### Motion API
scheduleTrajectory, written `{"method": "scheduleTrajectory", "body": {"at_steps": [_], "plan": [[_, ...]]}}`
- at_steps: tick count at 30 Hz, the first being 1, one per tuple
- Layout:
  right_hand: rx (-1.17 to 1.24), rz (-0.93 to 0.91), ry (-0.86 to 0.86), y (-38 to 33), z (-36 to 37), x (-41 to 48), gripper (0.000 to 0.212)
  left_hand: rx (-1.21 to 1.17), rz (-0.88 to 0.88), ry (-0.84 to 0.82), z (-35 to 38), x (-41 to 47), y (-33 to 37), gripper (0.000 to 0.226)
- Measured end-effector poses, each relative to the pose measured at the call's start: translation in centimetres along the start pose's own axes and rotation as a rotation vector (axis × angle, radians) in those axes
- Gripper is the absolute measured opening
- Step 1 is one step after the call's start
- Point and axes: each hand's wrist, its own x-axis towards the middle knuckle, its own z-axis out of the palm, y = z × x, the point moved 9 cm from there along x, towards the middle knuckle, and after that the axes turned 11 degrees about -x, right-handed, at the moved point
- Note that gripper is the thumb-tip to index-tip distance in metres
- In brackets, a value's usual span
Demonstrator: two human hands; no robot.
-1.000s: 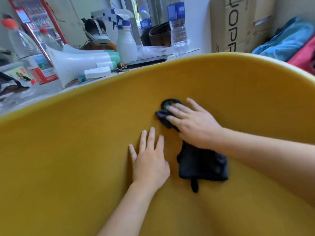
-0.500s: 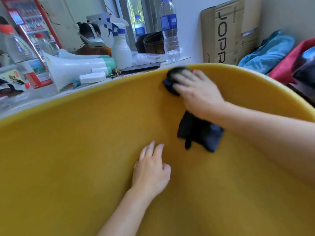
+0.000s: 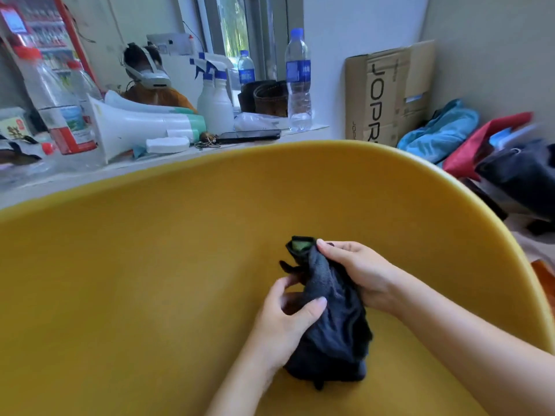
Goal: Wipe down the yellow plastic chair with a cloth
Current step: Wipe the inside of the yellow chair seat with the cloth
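The yellow plastic chair fills the lower view, its curved back rim arching across the middle. A dark navy cloth hangs bunched above the chair's inner surface, held between both hands. My right hand grips the cloth's upper part from the right, thumb near the top fold. My left hand pinches the cloth's left edge between thumb and curled fingers. A small green patch shows at the cloth's top.
Behind the chair a sill holds a white megaphone, spray bottles, water bottles, a phone and a headset. A cardboard box and piled bags stand at the right.
My right hand came down from the chair's top rim with the cloth. My left hand left the chair surface and took hold of the cloth, which is now bunched between both hands.
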Motion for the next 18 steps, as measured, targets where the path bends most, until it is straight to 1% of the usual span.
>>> {"method": "scheduleTrajectory", "body": {"at_steps": [1,2,3,4,6,7,8,9,11,12,14,16,17,18], "plan": [[0.036,-0.005,-0.023,-0.2,0.8,-1.0,0.027,-0.015,0.019,-0.004,0.0,-0.5,0.5,0.052],[0.016,-0.010,-0.010,-0.5,1.5,-1.7,0.027,0.002,0.044,-0.008,-0.1,-1.0,1.1,0.038],[-0.106,-0.044,0.058,-0.8,1.5,-2.1,0.026,0.053,0.073,-0.014,-0.4,-1.5,1.7,0.029],[-0.336,-0.111,0.161,-1.9,1.1,-2.5,0.026,0.121,0.107,-0.022,-0.8,-2.1,2.2,0.028],[-0.942,-0.272,0.412,-5.0,0.5,-3.6,0.029,0.228,0.174,-0.014,-2.5,-3.3,3.2,0.035],[-1.123,-0.326,0.519,-6.3,0.6,-4.4,0.030,0.251,0.216,0.006,-3.6,-3.9,4.1,0.033],[-1.137,-0.340,0.565,-7.1,0.7,-5.2,0.030,0.269,0.266,0.039,-4.8,-4.5,5.2,0.027],[-1.050,-0.341,0.558,-7.3,0.8,-5.7,0.029,0.311,0.329,0.085,-6.0,-5.1,6.5,0.019],[-0.768,-0.331,0.474,-7.2,1.6,-6.3,0.030,0.492,0.450,0.177,-7.9,-6.1,9.2,0.010],[-0.638,-0.319,0.428,-7.2,2.4,-6.6,0.030,0.566,0.483,0.204,-8.6,-6.6,10.4,0.009],[-0.475,-0.321,0.365,-7.9,4.2,-7.3,0.032,0.633,0.495,0.195,-9.2,-7.1,12.1,0.009],[-0.510,-0.364,0.373,-9.8,5.2,-8.0,0.039,0.663,0.472,0.145,-9.3,-7.6,13.4,0.016],[-0.567,-0.401,0.396,-11.1,5.5,-8.5,0.044,0.637,0.449,0.100,-9.2,-8.0,14.1,0.019],[-0.625,-0.441,0.414,-12.6,5.9,-9.1,0.048,0.562,0.399,0.026,-9.0,-8.4,14.5,0.022]]}}
